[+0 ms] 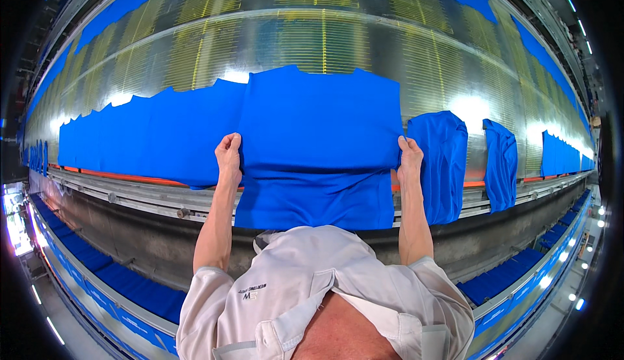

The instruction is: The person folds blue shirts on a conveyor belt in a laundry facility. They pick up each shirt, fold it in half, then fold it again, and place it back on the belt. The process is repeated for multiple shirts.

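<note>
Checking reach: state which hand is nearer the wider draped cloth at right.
Right: the right hand, at the right edge of the blue panel, is beside the wider cloth; the left hand, at the panel's left edge, is farther.

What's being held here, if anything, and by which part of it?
A blue fabric panel: the left hand grips its left edge and the right hand its right edge, both partway down its sides.

One plain blue fabric panel (320, 119), broad and nearly rectangular, lies mostly flat upon the metal table (382, 48), held at its left and right edges, its far edge slightly notched, a soft fold crossing its width, and its wrinkled nearer part reaching over the table's near edge.
</note>
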`<state>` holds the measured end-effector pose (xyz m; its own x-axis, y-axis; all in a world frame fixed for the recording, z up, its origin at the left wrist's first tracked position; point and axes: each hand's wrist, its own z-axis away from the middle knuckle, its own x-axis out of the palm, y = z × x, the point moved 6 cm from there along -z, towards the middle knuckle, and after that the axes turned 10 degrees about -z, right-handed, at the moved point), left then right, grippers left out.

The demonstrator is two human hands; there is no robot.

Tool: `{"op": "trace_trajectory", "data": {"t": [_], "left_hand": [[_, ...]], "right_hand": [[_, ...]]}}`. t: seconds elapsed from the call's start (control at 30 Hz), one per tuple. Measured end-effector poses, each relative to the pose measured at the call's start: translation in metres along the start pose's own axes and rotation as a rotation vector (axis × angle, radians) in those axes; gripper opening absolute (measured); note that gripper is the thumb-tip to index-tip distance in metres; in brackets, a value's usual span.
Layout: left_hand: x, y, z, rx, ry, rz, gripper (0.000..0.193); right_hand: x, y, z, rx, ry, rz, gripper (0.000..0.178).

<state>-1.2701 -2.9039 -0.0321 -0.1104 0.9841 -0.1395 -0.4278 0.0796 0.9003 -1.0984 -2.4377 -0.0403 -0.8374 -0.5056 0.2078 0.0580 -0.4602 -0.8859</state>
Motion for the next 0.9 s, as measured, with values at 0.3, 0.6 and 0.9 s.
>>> {"op": "trace_trajectory", "data": {"t": [0.3, 0.6, 0.9], "left_hand": [[-0.002, 0.002, 0.012, 0.0, -0.015, 0.032, 0.019], [-0.014, -0.011, 0.011, -0.015, -0.007, 0.025, 0.018], [-0.018, -0.017, 0.012, -0.015, -0.008, 0.033, 0.019]], "right_hand": [[-0.01, 0.0, 0.006, -0.01, -0.018, 0.007, 0.013], [-0.016, 0.009, 0.015, 0.065, -0.025, 0.047, 0.013], [-0.013, 0.007, 0.023, 0.059, -0.008, 0.028, 0.011]]}}
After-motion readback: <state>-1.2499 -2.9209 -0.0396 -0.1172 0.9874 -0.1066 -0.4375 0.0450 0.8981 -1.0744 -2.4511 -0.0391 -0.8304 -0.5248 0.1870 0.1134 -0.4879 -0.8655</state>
